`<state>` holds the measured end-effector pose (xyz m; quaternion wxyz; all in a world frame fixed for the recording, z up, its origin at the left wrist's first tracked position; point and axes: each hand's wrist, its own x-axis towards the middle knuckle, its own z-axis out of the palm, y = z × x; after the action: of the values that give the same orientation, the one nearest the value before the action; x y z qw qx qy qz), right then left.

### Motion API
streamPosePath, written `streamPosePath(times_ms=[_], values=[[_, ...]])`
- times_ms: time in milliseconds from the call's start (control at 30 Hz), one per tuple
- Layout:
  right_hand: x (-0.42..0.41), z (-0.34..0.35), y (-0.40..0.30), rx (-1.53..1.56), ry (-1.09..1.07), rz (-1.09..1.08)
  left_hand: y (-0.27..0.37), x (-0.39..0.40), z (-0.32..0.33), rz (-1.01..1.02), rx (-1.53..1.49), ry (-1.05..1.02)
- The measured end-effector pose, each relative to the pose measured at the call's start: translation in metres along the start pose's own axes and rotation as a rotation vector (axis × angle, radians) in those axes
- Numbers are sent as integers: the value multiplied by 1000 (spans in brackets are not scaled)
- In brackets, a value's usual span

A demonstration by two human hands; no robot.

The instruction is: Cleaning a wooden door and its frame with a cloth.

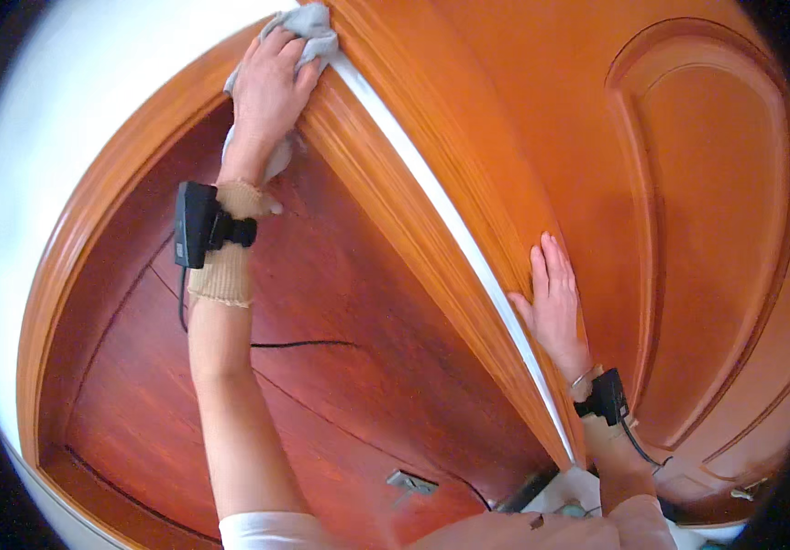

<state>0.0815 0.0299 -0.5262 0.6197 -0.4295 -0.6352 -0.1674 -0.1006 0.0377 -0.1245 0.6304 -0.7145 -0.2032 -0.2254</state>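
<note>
My left hand holds a crumpled grey cloth against the upper corner of a varnished wooden door frame. Part of the cloth hangs below the wrist. My right hand is empty and lies flat on the wooden trim of the neighbouring doorway, thumb spread from the other fingers. A narrow white wall strip runs between the two frames. Both wrists wear a knitted beige cuff with a strapped black device, the left one and the right one.
A dark reddish-brown door fills the left frame and carries a metal lock plate. To the right is an orange-brown panelled door with a metal handle. A black cable shows beside my left forearm. White wall borders the frame.
</note>
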Motion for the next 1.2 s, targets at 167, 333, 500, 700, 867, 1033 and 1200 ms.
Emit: streamPosePath(times_ms=[167,333,500,700,867,1033,1200], values=[[-4,9,17,-34,-36,8,124,-78,31,12,-153,127],[-5,12,11,-50,-6,-54,280,-220,51,101,-311,-402],[-10,18,10,-69,-39,-69,336,-287,52,241,-506,-205],[-9,17,12,-79,-45,-106,201,-210,69,-255,-420,-89],[-5,23,12,-76,-23,-107,111,-114,39,-460,-357,357],[-3,32,7,-73,-3,-89,184,-178,47,-580,-502,222],[-8,23,16,-68,-1,-51,363,-295,46,-725,-773,17]])
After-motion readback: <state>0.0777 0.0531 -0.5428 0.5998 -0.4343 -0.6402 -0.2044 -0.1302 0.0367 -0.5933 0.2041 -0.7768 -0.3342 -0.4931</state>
